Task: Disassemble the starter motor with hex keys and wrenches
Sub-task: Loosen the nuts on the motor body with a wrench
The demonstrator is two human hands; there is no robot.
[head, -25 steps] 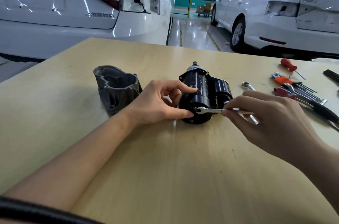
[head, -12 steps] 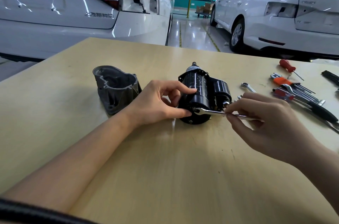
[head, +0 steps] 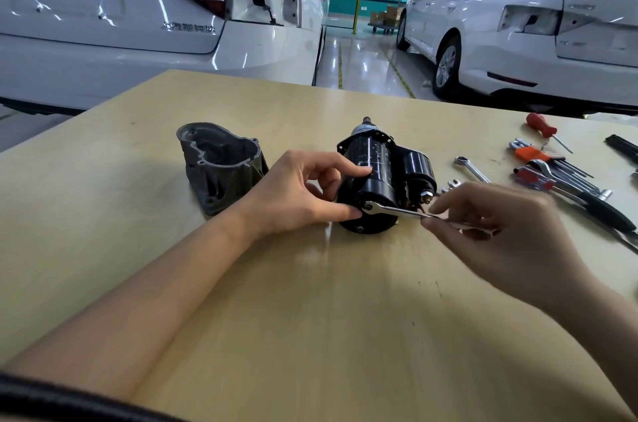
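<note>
Starter motor [head: 376,180] lies mid-table — judged heavy, rigid, glossy-slick. Left hand [head: 303,193] curls round its near-left casing; right hand [head: 497,224] pinches the wrench [head: 397,211] seated on its near end — best braced at the casing.

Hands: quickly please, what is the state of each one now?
Left hand: grips the starter motor.
Right hand: pinches the wrench, whose head sits on a bolt.
</note>
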